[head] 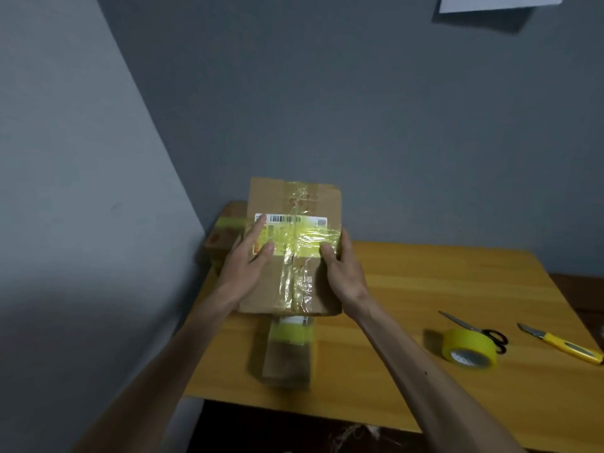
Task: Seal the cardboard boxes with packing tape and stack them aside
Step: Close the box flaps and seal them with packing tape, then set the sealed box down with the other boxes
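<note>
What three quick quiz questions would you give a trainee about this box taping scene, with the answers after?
1. True or false: the tape roll lies on the table, to the right of the taped box being held.
2. Which tool has a yellow handle? A: the scissors. B: the utility knife. C: neither.
3. How many hands hold the taped box?

Key
1. True.
2. B.
3. Two: the left hand and the right hand.
</note>
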